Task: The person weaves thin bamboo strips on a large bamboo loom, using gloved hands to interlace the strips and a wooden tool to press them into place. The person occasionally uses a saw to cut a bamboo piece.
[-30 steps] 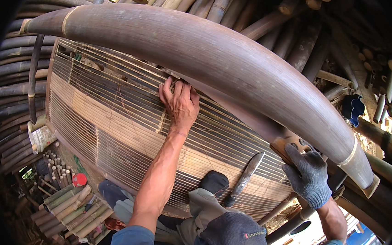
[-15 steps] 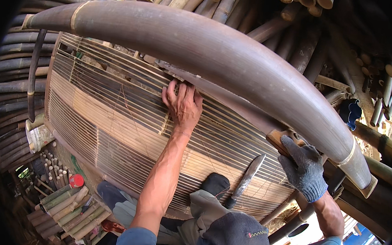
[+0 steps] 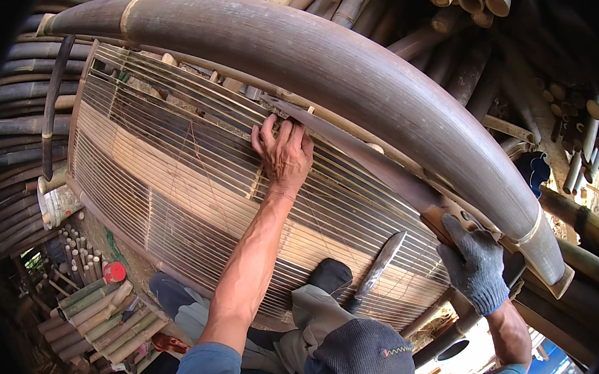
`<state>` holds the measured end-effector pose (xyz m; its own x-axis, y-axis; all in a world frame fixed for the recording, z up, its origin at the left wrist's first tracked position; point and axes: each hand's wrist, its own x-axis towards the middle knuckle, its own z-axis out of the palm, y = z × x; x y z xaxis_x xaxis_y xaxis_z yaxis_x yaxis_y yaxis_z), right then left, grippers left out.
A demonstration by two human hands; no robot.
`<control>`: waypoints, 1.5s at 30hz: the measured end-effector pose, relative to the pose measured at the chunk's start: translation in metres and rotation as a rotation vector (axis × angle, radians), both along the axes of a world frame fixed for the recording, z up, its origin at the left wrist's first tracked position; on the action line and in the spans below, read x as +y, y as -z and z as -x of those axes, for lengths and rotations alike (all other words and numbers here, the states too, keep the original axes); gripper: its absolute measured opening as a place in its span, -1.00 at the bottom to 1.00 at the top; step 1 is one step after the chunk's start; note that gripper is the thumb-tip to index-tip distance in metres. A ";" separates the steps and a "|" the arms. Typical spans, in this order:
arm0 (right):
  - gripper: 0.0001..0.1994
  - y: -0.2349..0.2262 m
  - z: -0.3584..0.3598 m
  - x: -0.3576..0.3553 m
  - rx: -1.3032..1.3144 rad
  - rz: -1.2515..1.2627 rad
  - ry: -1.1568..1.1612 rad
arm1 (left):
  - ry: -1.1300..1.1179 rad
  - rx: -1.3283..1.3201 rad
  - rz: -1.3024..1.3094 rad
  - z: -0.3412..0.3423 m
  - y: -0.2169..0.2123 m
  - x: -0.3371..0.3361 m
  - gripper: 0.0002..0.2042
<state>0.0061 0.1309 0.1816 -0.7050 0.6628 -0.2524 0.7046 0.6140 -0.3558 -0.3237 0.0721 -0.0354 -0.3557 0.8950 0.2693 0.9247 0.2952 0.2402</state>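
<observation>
My right hand (image 3: 478, 264), in a grey knitted glove, is wrapped round the wooden handle (image 3: 439, 222) of a handsaw. The long saw blade (image 3: 385, 173) runs away up and left, below a thick dark bamboo pole (image 3: 289, 49), toward my bare left hand (image 3: 287, 152). That hand rests at the far side of a slatted bamboo panel (image 3: 195, 172), close by the blade's narrow end. Its fingers are bent over and closed; whatever lies under the fingertips is hidden.
A broad-bladed knife (image 3: 382, 262) lies on the slats beside my dark-socked foot (image 3: 331, 275). Cut bamboo lengths (image 3: 109, 323) and a red round item (image 3: 115, 272) are at the lower left, near a whitish container (image 3: 59, 205). More bamboo poles (image 3: 463, 73) are stacked beyond.
The saw and my right hand have shifted right and slightly nearer, drawing the blade back. My left hand stays near the blade's end. The whole view has tilted a little.
</observation>
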 end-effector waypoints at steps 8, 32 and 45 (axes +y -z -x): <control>-0.50 0.009 0.026 0.009 -0.010 -0.007 0.013 | 0.011 -0.011 -0.064 -0.002 0.004 0.004 -0.75; -0.56 0.019 0.036 0.004 0.014 -0.026 0.035 | 0.166 -0.007 -0.076 0.019 -0.015 0.012 -0.77; -0.51 -0.025 -0.005 0.004 0.030 0.138 0.134 | -0.005 -0.054 0.006 0.013 -0.005 0.019 -0.89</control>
<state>0.0111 0.1346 0.2065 -0.6211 0.7120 -0.3275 0.7648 0.4595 -0.4517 -0.3362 0.0911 -0.0309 -0.3744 0.8946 0.2440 0.9087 0.3017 0.2883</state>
